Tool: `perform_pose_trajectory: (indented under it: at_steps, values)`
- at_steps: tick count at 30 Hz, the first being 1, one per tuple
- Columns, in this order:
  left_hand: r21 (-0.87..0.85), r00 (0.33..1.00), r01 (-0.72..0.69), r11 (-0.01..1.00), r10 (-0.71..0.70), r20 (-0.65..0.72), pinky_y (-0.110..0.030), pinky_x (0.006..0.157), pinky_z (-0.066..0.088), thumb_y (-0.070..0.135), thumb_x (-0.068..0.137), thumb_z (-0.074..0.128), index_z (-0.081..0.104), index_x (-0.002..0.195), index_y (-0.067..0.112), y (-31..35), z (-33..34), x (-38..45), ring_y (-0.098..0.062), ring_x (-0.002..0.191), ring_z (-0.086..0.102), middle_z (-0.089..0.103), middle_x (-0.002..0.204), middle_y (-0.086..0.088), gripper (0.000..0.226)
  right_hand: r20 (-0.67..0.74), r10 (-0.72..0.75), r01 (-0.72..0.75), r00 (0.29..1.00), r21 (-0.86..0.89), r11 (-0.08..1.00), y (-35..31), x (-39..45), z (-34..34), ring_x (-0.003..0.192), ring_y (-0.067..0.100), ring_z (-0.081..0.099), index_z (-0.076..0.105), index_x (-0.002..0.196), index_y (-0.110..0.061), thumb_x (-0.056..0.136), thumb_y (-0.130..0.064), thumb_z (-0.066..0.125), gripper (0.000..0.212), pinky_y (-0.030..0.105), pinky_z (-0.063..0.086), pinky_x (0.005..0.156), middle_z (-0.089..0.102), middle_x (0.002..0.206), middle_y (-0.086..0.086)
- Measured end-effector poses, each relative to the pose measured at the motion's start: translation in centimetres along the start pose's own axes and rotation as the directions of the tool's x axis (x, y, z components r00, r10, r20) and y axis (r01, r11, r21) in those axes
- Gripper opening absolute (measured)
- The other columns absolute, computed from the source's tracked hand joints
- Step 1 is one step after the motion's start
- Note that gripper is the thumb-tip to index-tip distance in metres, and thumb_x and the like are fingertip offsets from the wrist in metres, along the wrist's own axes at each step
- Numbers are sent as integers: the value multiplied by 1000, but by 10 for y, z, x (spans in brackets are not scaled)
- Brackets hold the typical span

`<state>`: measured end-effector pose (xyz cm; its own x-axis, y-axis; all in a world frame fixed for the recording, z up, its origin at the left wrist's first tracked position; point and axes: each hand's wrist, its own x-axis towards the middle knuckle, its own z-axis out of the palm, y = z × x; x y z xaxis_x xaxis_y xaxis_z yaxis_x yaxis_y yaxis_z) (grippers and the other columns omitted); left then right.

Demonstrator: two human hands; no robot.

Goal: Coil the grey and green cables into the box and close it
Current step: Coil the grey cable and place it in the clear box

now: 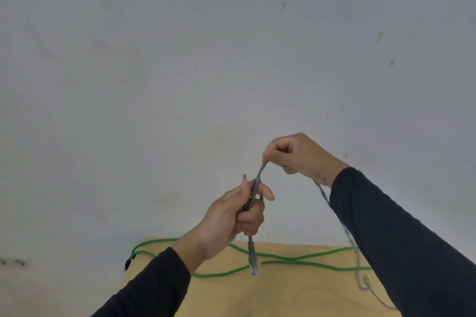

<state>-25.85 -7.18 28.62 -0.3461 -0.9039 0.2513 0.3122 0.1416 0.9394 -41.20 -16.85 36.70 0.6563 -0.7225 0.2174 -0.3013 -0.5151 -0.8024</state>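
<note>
My left hand (pixel 231 216) is raised above the table and grips a folded bundle of the grey cable (pixel 253 193). One plug end of that cable hangs down below my fist. My right hand (pixel 298 156), higher and to the right, pinches a loop of the same grey cable, and the rest of it trails down past my right sleeve onto the table. The green cable (pixel 283 258) lies loose in long curves across the wooden table (pixel 296 293), its black end hanging off the left edge. No box is in view.
A plain grey-white wall (pixel 180 59) fills most of the view behind the table. The table's left edge runs near the green cable's black end. Both my arms wear dark long sleeves.
</note>
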Motion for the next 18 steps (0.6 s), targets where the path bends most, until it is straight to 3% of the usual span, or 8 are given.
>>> perform_pose_trajectory:
  at_steps: [2, 4, 6, 8, 10, 13, 15, 18]
  values:
    - [-102, 998, -64, 993, 65, 11, -17, 47, 28, 41, 95, 21, 61, 105, 14, 10, 1, 6, -6, 44, 22, 28, 49, 12, 50, -104, 7, 10, 995, 158, 987, 14, 1, 11, 43, 10, 29, 67, 69, -10, 89, -25, 59, 26, 19, 26, 43, 39, 48, -4]
    - [-187, 986, -168, 968, 161, -52, -17, 49, 30, 38, 99, 20, 55, 117, 9, 21, -2, 15, -6, 45, 26, 33, 50, 11, 49, -189, 37, -1, 981, 189, 982, 25, 3, 31, 43, 10, 32, 68, 72, -14, 93, -23, 53, 27, 18, 27, 42, 41, 49, -4]
    - [-282, 956, -271, 920, 224, -187, -18, 51, 36, 34, 99, 23, 52, 121, 9, 35, -8, 25, -6, 46, 32, 38, 53, 9, 44, -180, 62, -40, 982, 127, 991, 33, -1, 53, 45, 6, 39, 69, 83, -21, 95, -20, 47, 25, 14, 31, 42, 47, 50, -11]
    - [-296, 907, -363, 884, 263, -329, -17, 56, 41, 29, 99, 26, 51, 122, 13, 47, -19, 34, -5, 49, 39, 45, 58, 8, 38, -76, 61, -63, 995, -33, 997, 39, -9, 75, 49, 3, 43, 67, 97, -22, 96, -23, 42, 25, 15, 35, 50, 47, 51, -15]
    - [-189, 853, -393, 900, 280, -440, -17, 61, 42, 25, 101, 26, 49, 123, 14, 53, -35, 40, -4, 52, 44, 50, 62, 8, 34, 45, 67, -59, 997, -162, 985, 41, -19, 91, 57, 5, 45, 65, 107, -20, 97, -28, 40, 28, 19, 38, 58, 48, 60, -17]
    - [202, 812, -224, 954, 297, -502, -17, 66, 49, 22, 101, 27, 45, 130, 13, 45, -60, 40, -5, 61, 55, 61, 72, 6, 35, 165, 52, -5, 985, -270, 963, 28, -24, 92, 56, 2, 45, 66, 103, -16, 97, -27, 42, 26, 12, 36, 54, 49, 64, -17]
    - [408, 843, -74, 910, 276, -462, -17, 72, 51, 21, 101, 28, 44, 131, 12, 29, -66, 33, -7, 71, 63, 67, 84, -1, 35, 176, 1, 62, 984, -353, 933, 13, -19, 78, 50, -1, 43, 68, 92, -13, 94, -25, 48, 22, 13, 33, 51, 47, 59, -15]
    - [504, 933, 50, 862, 140, -331, -22, 77, 52, 30, 99, 29, 46, 130, 12, 4, -55, 15, -17, 79, 65, 69, 87, -9, 40, 132, -33, 87, 991, -431, 898, -7, -8, 46, 47, -1, 43, 66, 78, -16, 85, -30, 62, 17, 13, 29, 48, 46, 51, -13]
